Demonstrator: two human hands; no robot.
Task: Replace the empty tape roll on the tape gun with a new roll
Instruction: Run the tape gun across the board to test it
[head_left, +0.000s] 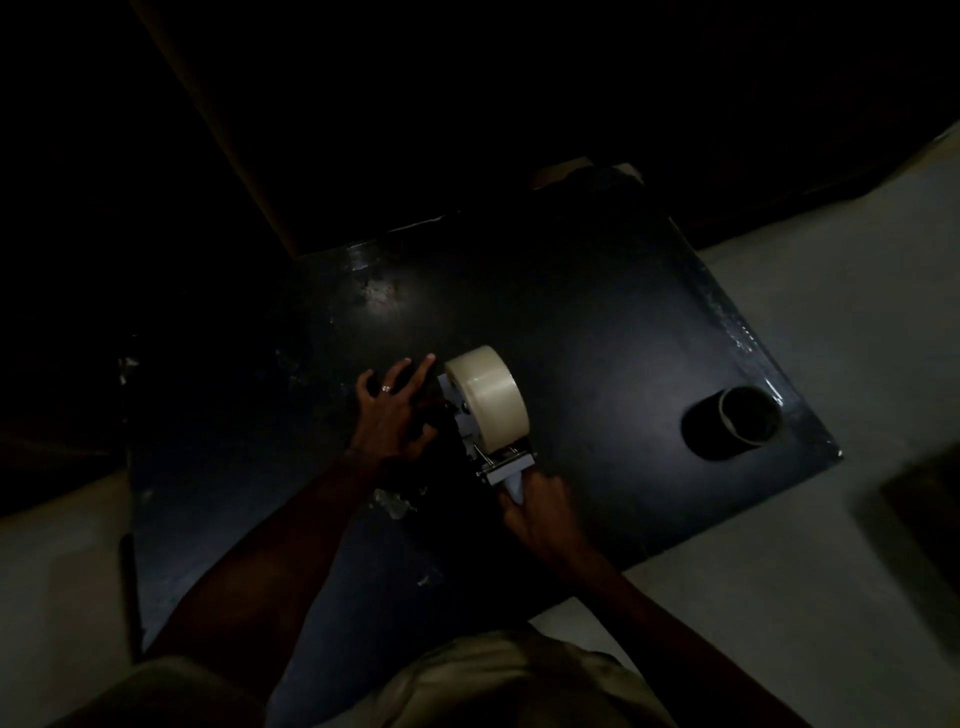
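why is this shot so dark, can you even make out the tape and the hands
Head view: heavily underexposed, upper half nearly black; a soft glare patch on the dark table; the pale tape roll on the tape gun is brightest and clear; left hand and right hand dim, edges soft; empty core barely readable.

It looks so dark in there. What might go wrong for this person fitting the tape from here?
The dim light hides the tape gun detail, so the left hand, fingers spread beside the new roll, might brush a cutting edge. The right hand grips only the handle, so the gun could twist. The empty core stands near the table edge and could get knocked off.
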